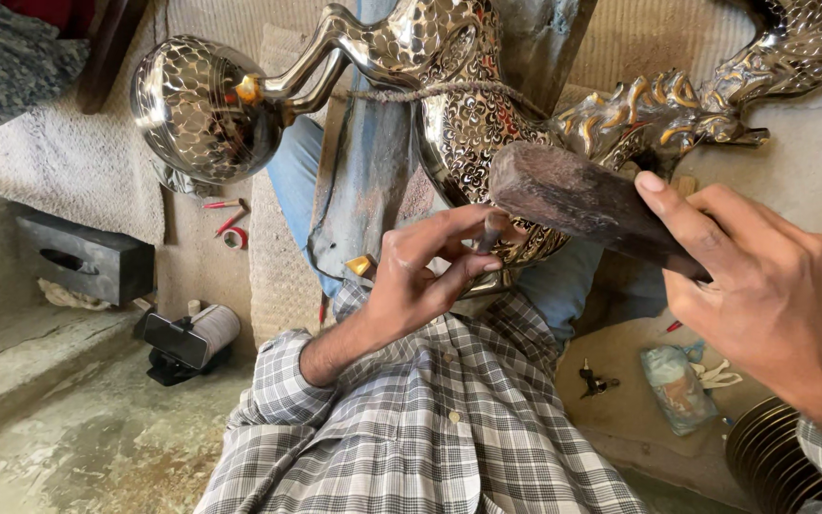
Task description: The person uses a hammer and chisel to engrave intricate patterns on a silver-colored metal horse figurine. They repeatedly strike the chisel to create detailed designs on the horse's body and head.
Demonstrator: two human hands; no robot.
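The left hand (420, 276) pinched a thin chisel (493, 231) with its tip on the shiny metal bird (468, 114), and the right hand (753, 276) was closed tight round a dark wooden mallet (582, 200) just above the chisel. To do this well, I think the chisel should stay still on its spot and the mallet should tap it lightly and straight. The chisel tip was hidden behind the fingers, and the top of the bird was cut off.

Concrete floor (97, 447), dark box (88, 259), blue bag (677, 385), red-handled tools (225, 214)
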